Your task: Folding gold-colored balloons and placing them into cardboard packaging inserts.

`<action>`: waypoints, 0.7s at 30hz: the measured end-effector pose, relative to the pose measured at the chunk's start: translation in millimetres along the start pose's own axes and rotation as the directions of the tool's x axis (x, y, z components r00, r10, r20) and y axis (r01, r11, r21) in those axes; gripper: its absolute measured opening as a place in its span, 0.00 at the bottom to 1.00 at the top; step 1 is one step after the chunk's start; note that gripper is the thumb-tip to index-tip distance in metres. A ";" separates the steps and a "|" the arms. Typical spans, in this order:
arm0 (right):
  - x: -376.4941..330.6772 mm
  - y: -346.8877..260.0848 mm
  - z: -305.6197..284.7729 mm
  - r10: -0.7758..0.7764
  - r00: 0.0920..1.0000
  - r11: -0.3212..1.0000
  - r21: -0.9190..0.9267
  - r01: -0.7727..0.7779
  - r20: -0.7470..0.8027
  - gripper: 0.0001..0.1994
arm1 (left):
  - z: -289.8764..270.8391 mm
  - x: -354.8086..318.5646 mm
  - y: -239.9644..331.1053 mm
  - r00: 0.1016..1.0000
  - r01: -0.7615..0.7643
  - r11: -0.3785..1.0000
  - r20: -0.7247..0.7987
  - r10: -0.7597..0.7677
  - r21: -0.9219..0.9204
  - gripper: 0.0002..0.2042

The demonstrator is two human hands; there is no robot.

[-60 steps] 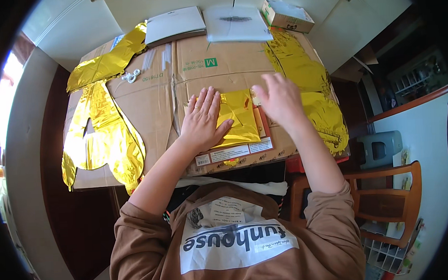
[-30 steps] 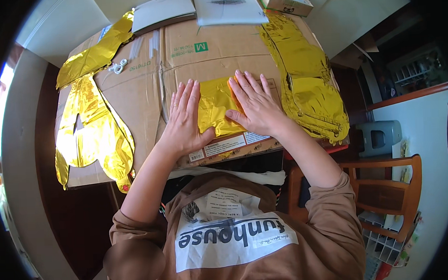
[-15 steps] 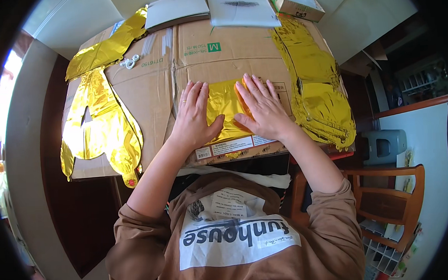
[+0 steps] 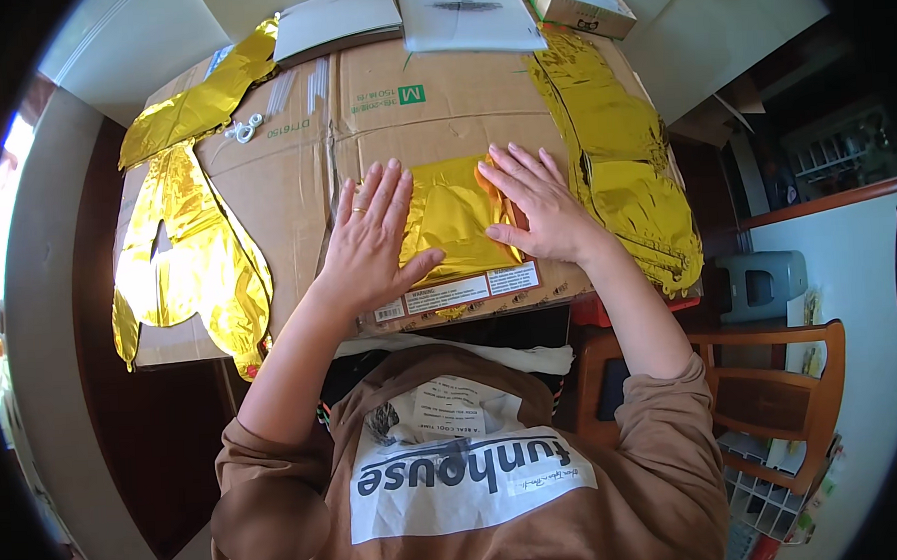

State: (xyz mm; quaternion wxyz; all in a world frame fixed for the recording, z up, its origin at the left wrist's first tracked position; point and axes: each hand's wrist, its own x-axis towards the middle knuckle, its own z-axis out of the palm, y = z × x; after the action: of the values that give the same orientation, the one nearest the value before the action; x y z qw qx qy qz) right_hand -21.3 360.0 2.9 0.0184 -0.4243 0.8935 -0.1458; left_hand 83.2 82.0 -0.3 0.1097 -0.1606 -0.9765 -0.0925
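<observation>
Gold foil is being pressed flat: a folded foil balloon (image 4: 456,220) is lying near the front edge of a flattened cardboard box (image 4: 294,177), just behind the white shipping label (image 4: 459,290) stuck along that edge, and both hands are bearing down on it. The left hand (image 4: 372,238) is lying palm down with fingers spread, a ring on one finger, its thumb reaching across the balloon's near left corner; the right hand (image 4: 541,211) is lying flat too, fingers fanned toward the far side of the cardboard, thumb pointing inward over the foil's right edge. Neither hand is gripping anything; both are splayed and pressing. By my reading, the step in hand is smoothing the air out of the folded piece and setting its creases, and the next move would call for keeping one palm as an anchor while the other lifts an edge for a further fold, since slick foil tends to spring back. Both forearms are coming in from the near edge of the cardboard, elbows bent outward. A larger gold balloon (image 4: 182,257) is draping over the cardboard's left edge, another gold strip (image 4: 624,162) is lying along its right edge, and papers (image 4: 467,14) are sitting at its far edge.
</observation>
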 end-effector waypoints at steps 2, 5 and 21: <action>0.3 -1.3 0.9 -0.008 1.000 0.999 -0.053 0.009 0.020 0.43 | 2.7 -5.8 -4.5 0.998 -0.017 1.000 0.058 0.017 0.009 0.51; 0.3 -4.0 2.5 -0.018 1.000 0.995 -0.098 0.020 0.022 0.44 | 3.5 -8.0 -12.5 0.997 -0.051 0.999 0.051 0.050 0.009 0.52; -3.5 -5.5 -4.7 -0.039 0.996 0.994 -0.109 0.030 -0.082 0.41 | -15.0 9.1 4.2 0.999 0.027 0.997 -0.021 -0.029 -0.069 0.51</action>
State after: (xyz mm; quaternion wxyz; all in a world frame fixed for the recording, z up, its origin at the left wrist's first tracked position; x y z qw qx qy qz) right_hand -15.7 360.6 8.7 -0.0444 -0.4337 0.8925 -0.1155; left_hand 78.9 85.4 16.8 0.1137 -0.1497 -0.9736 -0.1294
